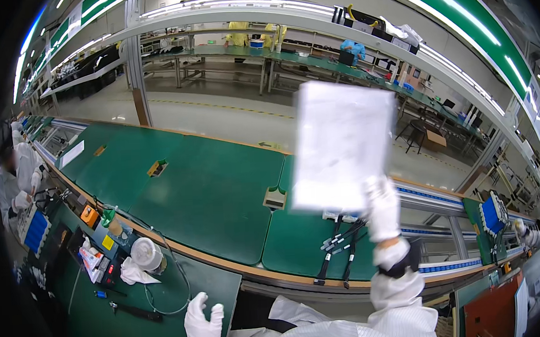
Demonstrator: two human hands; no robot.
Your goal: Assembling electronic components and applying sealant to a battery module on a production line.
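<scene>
My right hand, in a white glove, is raised over the green bench with its fingers closed on the lower right corner of a white rectangular sheet. Motion smears the sheet, so I cannot tell whether it is paper or a plastic sleeve. Beneath it, several black cables with silver-grey ends lie on the bench. My left hand, also gloved, hovers at the edge of the near side table with fingers apart and nothing in them. A black-handled tool and a looped thin cable are close to it.
A white tub, crumpled white cloth, orange box and green-topped bottle crowd the side table. The green bench has cut-outs. Blue rollers run right. People work at both sides.
</scene>
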